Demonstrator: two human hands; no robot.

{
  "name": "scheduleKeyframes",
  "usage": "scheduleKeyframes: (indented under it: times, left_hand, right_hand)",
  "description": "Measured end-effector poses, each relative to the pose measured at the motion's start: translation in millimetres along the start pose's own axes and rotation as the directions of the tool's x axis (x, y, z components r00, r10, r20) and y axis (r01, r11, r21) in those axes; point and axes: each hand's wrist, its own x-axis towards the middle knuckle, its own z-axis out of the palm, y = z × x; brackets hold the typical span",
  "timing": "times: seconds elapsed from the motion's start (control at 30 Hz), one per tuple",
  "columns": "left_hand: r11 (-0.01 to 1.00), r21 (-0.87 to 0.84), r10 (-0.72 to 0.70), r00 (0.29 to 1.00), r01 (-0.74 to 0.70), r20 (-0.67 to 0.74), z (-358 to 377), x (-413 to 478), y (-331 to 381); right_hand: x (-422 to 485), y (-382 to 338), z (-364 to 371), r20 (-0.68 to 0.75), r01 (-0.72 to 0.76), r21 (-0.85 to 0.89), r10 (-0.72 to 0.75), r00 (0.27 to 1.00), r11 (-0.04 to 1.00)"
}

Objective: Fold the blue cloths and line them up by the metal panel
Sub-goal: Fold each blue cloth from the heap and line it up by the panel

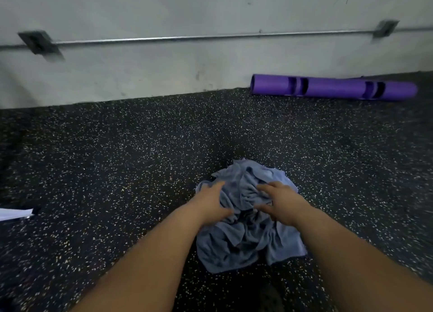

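Note:
A crumpled heap of blue cloths (246, 236) lies on the dark speckled floor (117, 159), a little right of centre and close in front of me. My left hand (210, 204) rests on the heap's left side with its fingers spread and its thumb pressed into the folds. My right hand (281, 201) lies on the heap's right side, fingers reaching inward over the fabric. Whether either hand pinches cloth is not plain. The frame is blurred. No metal panel shows clearly.
A grey wall (187, 11) rises at the far edge of the floor, with a thin metal rail (210, 37) on two brackets. A purple tube (332, 88) lies along the wall's foot at right. Something white (14, 213) pokes in at the left edge.

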Motion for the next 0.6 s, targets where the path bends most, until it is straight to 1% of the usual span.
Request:
scheduleKeyframes:
  times: [0.1,0.17,0.3,0.4,0.43,0.5,0.6]
  left_hand:
    - [0.999,-0.032,0.012,1.000,-0.012,-0.009,2.6,23.6,4.2]
    - [0.997,-0.083,0.003,1.000,-0.003,-0.010,5.3,35.2,2.7]
    - [0.987,-0.153,-0.044,0.999,0.045,0.013,16.2,47.0,-6.3]
    - [0.983,-0.166,-0.072,0.997,0.075,0.023,23.5,53.8,-10.3]
    - [0.982,-0.171,-0.082,0.996,0.086,0.027,25.0,55.8,-10.2]
    - [0.974,-0.201,-0.101,0.994,0.104,0.029,27.8,58.6,-9.0]
    - [0.964,-0.246,-0.105,0.994,0.105,0.012,29.2,56.1,-4.6]
  right_hand:
    - [26.1,11.0,5.9,0.054,0.002,-0.035,0.000,0.999,0.999]
    - [41.9,14.8,8.2,0.079,-0.002,-0.059,0.007,0.997,0.998]
    - [63.9,21.0,19.9,0.130,-0.052,-0.066,0.060,0.990,0.996]
    - [72.1,25.0,38.5,0.178,-0.091,-0.089,0.106,0.978,0.992]
    - [73.9,25.3,43.5,0.178,-0.106,-0.104,0.123,0.976,0.989]
    - [78.4,25.9,48.9,0.133,-0.120,-0.108,0.134,0.982,0.987]
    - [79.2,22.7,40.9,0.037,-0.108,-0.008,0.108,0.993,0.994]
